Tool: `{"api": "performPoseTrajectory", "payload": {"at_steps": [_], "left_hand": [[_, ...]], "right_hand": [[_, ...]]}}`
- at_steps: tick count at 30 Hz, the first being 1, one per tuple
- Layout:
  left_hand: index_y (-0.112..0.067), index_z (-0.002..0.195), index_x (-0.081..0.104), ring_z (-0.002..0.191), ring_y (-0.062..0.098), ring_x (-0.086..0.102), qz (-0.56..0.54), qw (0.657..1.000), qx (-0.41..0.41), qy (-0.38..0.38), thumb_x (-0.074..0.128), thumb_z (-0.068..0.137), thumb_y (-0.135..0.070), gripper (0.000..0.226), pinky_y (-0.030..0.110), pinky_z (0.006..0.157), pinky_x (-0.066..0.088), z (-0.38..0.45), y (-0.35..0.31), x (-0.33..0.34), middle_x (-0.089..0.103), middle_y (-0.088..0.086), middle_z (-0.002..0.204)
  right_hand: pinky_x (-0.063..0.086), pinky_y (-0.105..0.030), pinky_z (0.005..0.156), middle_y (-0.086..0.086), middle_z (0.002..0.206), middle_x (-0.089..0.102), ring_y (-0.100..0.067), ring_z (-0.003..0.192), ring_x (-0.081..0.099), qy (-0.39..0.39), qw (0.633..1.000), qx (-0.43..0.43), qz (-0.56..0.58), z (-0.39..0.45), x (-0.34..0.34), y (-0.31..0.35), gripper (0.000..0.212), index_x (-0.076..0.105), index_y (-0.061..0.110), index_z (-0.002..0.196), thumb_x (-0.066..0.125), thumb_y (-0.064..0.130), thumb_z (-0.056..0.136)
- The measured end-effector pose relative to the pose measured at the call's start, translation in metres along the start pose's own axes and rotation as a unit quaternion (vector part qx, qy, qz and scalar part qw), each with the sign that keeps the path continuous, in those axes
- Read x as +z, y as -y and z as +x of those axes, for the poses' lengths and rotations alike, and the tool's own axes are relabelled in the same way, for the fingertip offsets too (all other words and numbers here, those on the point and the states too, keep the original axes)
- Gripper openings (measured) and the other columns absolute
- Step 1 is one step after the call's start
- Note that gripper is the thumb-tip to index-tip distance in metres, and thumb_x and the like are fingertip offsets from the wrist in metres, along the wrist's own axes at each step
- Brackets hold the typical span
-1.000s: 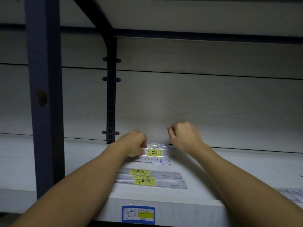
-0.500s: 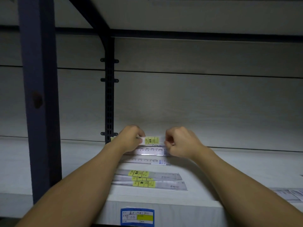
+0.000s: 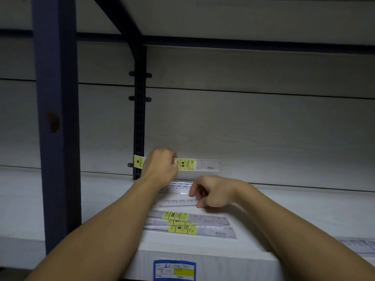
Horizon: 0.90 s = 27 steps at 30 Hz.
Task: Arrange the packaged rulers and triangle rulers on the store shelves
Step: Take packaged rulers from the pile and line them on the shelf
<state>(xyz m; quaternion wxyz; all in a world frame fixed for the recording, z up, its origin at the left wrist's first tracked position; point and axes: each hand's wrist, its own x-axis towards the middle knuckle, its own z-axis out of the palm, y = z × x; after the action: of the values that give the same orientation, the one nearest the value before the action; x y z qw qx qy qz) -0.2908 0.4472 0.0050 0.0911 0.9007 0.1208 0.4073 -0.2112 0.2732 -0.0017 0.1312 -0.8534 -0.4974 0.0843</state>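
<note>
My left hand [image 3: 161, 169] grips a packaged clear ruler with yellow labels [image 3: 194, 164] and holds it level, raised against the shelf's back panel. My right hand [image 3: 213, 192] hovers lower, fingers loosely curled, just above two clear rulers [image 3: 178, 188] lying flat at the back of the shelf; whether it touches one I cannot tell. A small stack of packaged rulers with yellow labels [image 3: 188, 223] lies nearer the front of the white shelf [image 3: 304, 211].
A blue price tag [image 3: 174, 269] is stuck on the shelf's front edge. A dark blue upright post [image 3: 54, 118] stands at left, a black slotted bracket [image 3: 139, 118] behind my left hand. More packaged rulers [image 3: 359, 245] lie at far right. Another shelf board hangs overhead.
My left hand has lifted the yellow-labelled ruler higher against the back panel. My right hand let go of its end and dropped toward the flat rulers.
</note>
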Motion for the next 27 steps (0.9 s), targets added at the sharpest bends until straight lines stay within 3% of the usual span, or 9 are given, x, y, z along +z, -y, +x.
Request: {"api": "performPoseTrajectory", "payload": {"at_steps": [6,10,14,19,23,27], "left_hand": [[-0.012,0.088,0.068,0.085,0.018,0.048,0.0,1.0,0.002,-0.019,0.048,0.082,0.0,0.025,0.029,0.065,0.034,-0.002,-0.001,0.001,0.054,-0.002,0.085],[-0.017,0.077,0.06,0.082,0.018,0.05,-0.01,1.0,-0.004,-0.015,0.048,0.081,0.001,0.022,0.028,0.062,0.032,-0.005,-0.006,-0.002,0.053,-0.003,0.081],[-0.02,0.071,0.049,0.079,0.019,0.049,-0.017,1.0,-0.005,-0.024,0.048,0.079,0.002,0.023,0.028,0.062,0.033,-0.007,-0.009,-0.003,0.052,-0.001,0.078],[-0.012,0.084,0.069,0.088,0.021,0.054,-0.001,0.998,-0.013,-0.065,0.051,0.079,-0.002,0.021,0.03,0.069,0.038,-0.006,-0.004,0.0,0.063,0.003,0.088],[-0.009,0.085,0.072,0.086,0.024,0.054,0.01,0.994,-0.03,-0.101,0.054,0.076,-0.004,0.021,0.031,0.07,0.038,-0.004,0.006,0.001,0.066,0.005,0.089],[-0.01,0.082,0.07,0.085,0.024,0.054,-0.011,0.995,-0.056,-0.079,0.054,0.075,-0.003,0.019,0.03,0.068,0.039,-0.004,0.007,0.003,0.064,0.003,0.086]], "right_hand": [[0.051,-0.032,0.091,0.004,0.103,0.064,-0.017,0.099,0.061,0.021,0.998,0.057,-0.014,-0.002,-0.007,0.001,0.026,0.065,0.019,0.111,0.071,0.026,0.087],[0.053,-0.038,0.088,-0.005,0.105,0.068,-0.018,0.088,0.061,0.037,0.997,0.069,0.001,-0.006,-0.008,0.0,0.031,0.064,0.009,0.112,0.071,0.027,0.087],[0.047,-0.031,0.077,0.002,0.097,0.058,-0.014,0.085,0.053,0.023,0.998,0.061,-0.008,-0.006,-0.006,0.002,0.023,0.054,0.017,0.104,0.069,0.02,0.086],[0.043,-0.022,0.066,0.007,0.1,0.054,-0.008,0.085,0.051,-0.034,0.999,0.021,0.001,-0.006,-0.002,0.001,0.039,0.056,0.023,0.116,0.059,0.005,0.082],[0.041,-0.023,0.061,0.011,0.072,0.058,-0.006,0.066,0.051,-0.086,0.996,-0.013,0.014,-0.006,0.001,-0.005,0.01,0.065,0.024,0.079,0.063,0.015,0.084],[0.046,-0.022,0.061,0.008,0.069,0.064,-0.006,0.063,0.055,-0.138,0.989,0.001,0.058,-0.01,-0.004,-0.011,0.015,0.069,0.022,0.071,0.067,0.021,0.085]]}}
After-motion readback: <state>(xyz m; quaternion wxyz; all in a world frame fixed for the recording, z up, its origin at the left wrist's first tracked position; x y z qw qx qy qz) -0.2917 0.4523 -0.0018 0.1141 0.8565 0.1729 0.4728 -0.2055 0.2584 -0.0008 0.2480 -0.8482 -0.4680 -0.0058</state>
